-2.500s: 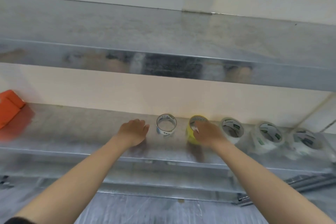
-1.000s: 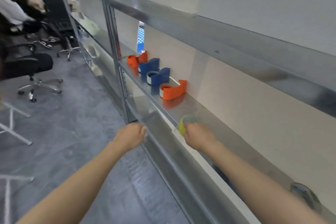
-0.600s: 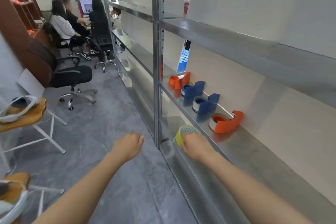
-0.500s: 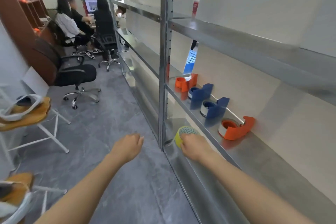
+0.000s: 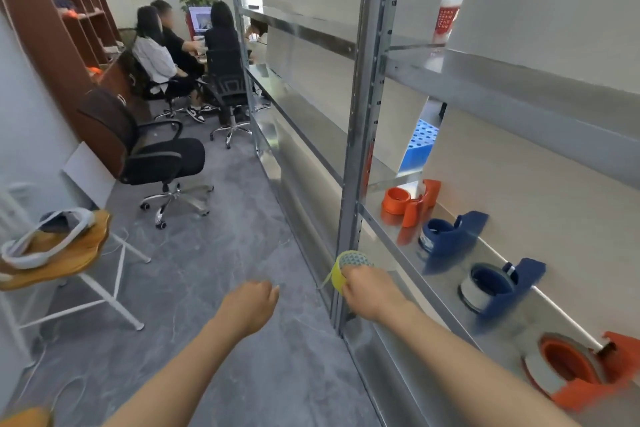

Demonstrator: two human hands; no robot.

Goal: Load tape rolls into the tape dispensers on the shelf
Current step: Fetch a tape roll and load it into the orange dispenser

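Note:
My right hand (image 5: 372, 293) grips a yellow tape roll (image 5: 341, 269) with a patterned inner face, held in front of the metal upright of the shelf. My left hand (image 5: 247, 307) hangs over the floor, fingers loosely curled, holding nothing. On the metal shelf (image 5: 408, 253) stand several dispensers in a row: an orange one (image 5: 410, 203) farthest, two blue ones (image 5: 450, 232) (image 5: 498, 284), and an orange one (image 5: 581, 371) nearest. The near three carry tape rolls; whether the far orange one does I cannot tell.
A steel upright post (image 5: 360, 135) stands just behind my right hand. An office chair (image 5: 149, 156) and a small wooden side table (image 5: 59, 253) stand on the grey floor to the left. Three people sit at a desk far back.
I have turned from the row of tape rolls and carried the yellow roll leftward along the shelf. The dispensers have come closer and slid to the right of the view.

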